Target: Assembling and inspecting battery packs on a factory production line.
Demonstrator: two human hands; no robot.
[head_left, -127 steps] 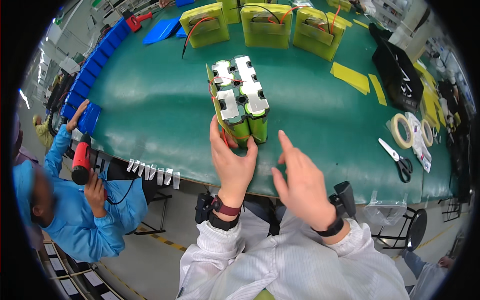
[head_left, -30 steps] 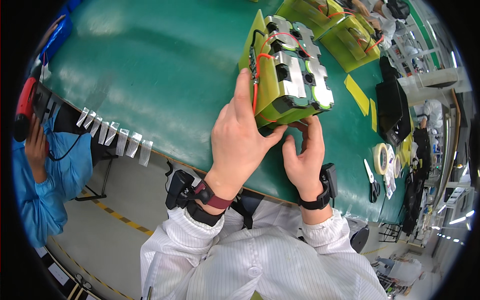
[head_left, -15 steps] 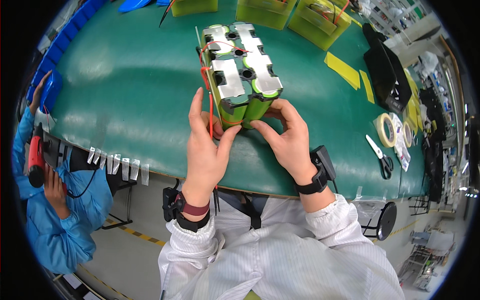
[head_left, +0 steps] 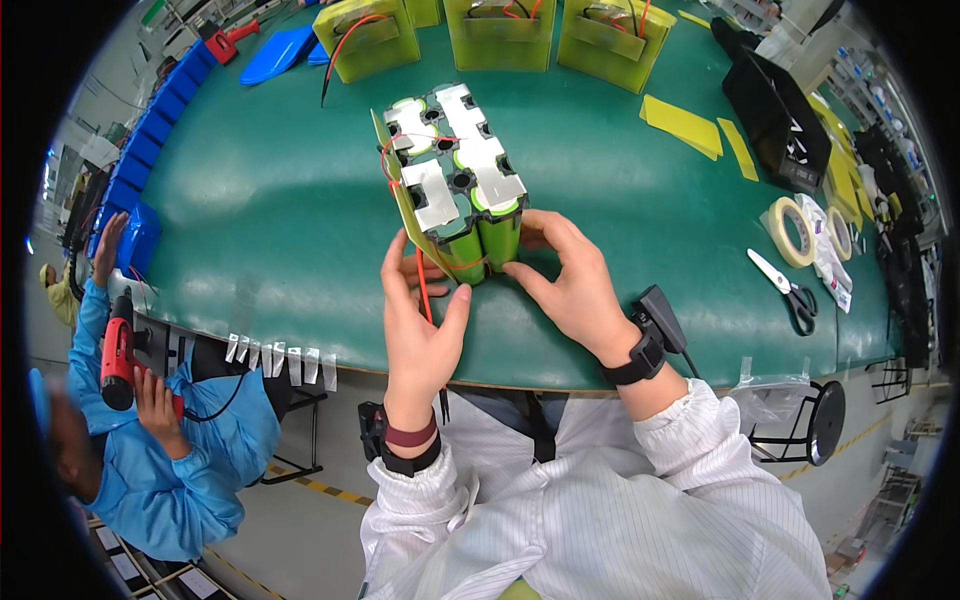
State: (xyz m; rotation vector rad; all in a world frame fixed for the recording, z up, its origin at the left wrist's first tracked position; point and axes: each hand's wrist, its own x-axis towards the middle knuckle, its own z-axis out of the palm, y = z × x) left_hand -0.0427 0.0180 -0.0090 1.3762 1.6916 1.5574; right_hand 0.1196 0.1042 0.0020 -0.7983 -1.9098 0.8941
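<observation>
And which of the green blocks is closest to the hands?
The front block, with the left hand and right hand at its near end. Silver strips show on top; the other blocks stand farther back.

Right hand (head_left: 580, 290): apart from battery pack (head_left: 455, 170) 4.2 s ago, now at its near right corner. Left hand (head_left: 420, 330): thumb now just beside near end, seemingly off it; index finger less outstretched than half second ago. Battery pack looks turned since 1.0 s ago: side board (head_left: 408, 212) now nearly edge-on, gap to yellow packs (head_left: 500, 42) now wide in view. Co-worker's red tool (head_left: 118, 355): farther from blue block (head_left: 142, 235) than 4.2 s ago.
</observation>
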